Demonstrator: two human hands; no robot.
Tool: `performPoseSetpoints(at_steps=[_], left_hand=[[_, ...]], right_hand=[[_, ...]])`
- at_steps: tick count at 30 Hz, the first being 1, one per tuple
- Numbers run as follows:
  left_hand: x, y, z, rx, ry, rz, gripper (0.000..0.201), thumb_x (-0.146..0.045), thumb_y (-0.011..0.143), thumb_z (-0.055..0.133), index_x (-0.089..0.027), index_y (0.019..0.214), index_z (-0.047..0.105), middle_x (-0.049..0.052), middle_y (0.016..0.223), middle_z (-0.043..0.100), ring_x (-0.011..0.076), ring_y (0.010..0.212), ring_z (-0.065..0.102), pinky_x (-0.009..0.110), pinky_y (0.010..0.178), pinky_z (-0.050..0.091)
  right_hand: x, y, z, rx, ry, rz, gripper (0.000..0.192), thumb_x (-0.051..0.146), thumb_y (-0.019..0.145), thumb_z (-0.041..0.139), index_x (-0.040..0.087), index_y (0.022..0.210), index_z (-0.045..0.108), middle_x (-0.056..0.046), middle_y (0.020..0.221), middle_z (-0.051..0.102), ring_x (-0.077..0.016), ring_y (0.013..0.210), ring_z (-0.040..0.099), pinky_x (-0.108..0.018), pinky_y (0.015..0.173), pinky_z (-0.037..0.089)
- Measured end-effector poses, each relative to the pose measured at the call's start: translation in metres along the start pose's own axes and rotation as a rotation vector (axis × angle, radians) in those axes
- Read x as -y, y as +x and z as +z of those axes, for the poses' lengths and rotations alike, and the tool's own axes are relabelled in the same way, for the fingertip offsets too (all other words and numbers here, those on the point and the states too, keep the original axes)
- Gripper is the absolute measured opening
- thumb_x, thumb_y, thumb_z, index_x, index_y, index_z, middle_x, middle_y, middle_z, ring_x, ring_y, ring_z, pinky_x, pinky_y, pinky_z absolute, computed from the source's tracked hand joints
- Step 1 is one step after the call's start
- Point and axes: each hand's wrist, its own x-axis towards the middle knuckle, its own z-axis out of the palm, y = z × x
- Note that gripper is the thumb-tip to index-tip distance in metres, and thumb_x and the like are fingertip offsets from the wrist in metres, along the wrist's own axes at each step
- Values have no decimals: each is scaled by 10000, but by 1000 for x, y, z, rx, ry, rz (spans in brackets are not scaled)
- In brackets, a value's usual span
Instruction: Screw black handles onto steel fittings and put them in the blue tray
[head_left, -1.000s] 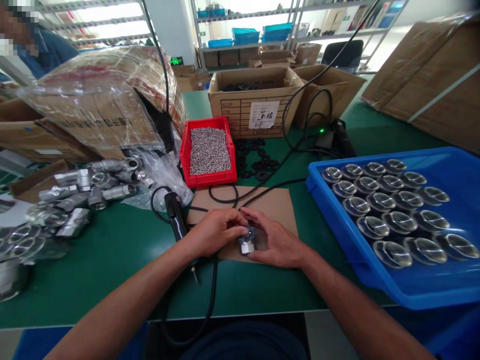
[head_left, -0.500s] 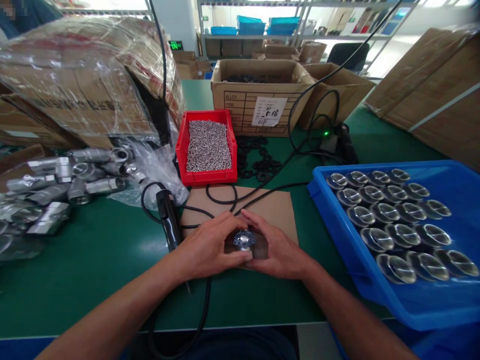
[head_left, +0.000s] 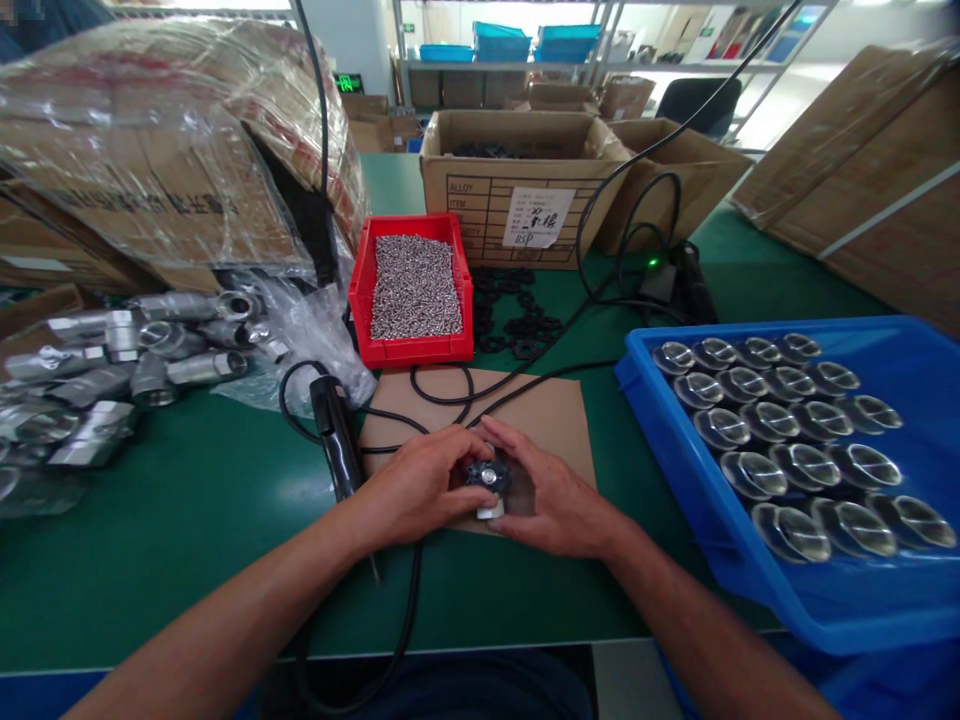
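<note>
away from tray rim (head_left: 667, 430), hands (head_left: 416, 480) surround fitting (head_left: 489, 476)

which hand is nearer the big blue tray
Right. The right hand is left of the blue tray, not touching it; the left hand is farther left.

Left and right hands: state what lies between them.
In the head view, a metal fitting with a dark piece on it is between the left hand and right hand, over the cardboard sheet.
</note>
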Motion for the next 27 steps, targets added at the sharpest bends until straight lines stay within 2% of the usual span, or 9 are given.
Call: performPoseSetpoints(at_steps=[4,8,13,15,17,21,24,27], left_hand=[[1,0,-4,13,14,40,294,-275,795,751,-214,1052,621,-10,903,647,152,790,594,279,725,438],[2,-1,-14,91,83,192,302,-249,907,619,-271,1208,615,36,1108,597,176,1033,568,314,909,445],[-1,-4,-19,144,113,300,420,-144,960,440,-335,1316,555,48,1318,492,173,1182,508,322,986,435],[-4,-5,-18,108,105,271,462,-142,950,440,-318,1375,482,52,1305,510,175,1152,527,336,985,440],[-8,-5,-16,38,97,159,476,-208,914,537,-288,1375,451,45,1197,572,182,1030,576,342,910,474],[-13,-7,-9,-31,112,-44,553,-427,761,748,-254,1234,519,8,999,636,205,858,610,331,720,485],[-13,-8,-6,-15,156,-29,453,-428,785,726,-251,1169,563,12,1017,639,203,846,614,330,712,473],[-12,-9,-7,25,161,79,417,-307,848,653,-285,1251,546,16,1114,621,186,913,615,315,775,477]], right_hand=[[1,0,1,-7,-3,4,1031,229,701,790,234,1538,189,-133,1521,419,-291,1374,445,-484,1133,397],[1,0,2,-6,-6,11,1024,197,701,770,222,1540,183,-138,1523,414,-286,1384,434,-485,1143,385],[0,-1,2,-18,4,35,1043,203,696,768,228,1546,164,-127,1528,409,-281,1374,447,-472,1134,402],[0,-2,2,-25,1,31,1053,211,689,780,238,1545,169,-114,1544,386,-282,1384,432,-472,1145,387],[-1,-2,2,-25,10,24,1069,210,681,789,247,1546,162,-109,1545,387,-285,1385,429,-479,1150,377],[-1,-1,2,-25,29,25,1066,286,710,798,247,1549,141,-124,1510,438,-290,1359,465,-490,1121,407],[-1,-1,3,-30,47,9,1059,304,721,799,244,1549,141,-125,1497,453,-282,1358,466,-475,1128,400],[0,-1,3,-41,87,-10,1059,262,727,794,252,1551,129,-122,1494,453,-275,1361,460,-469,1139,382]])
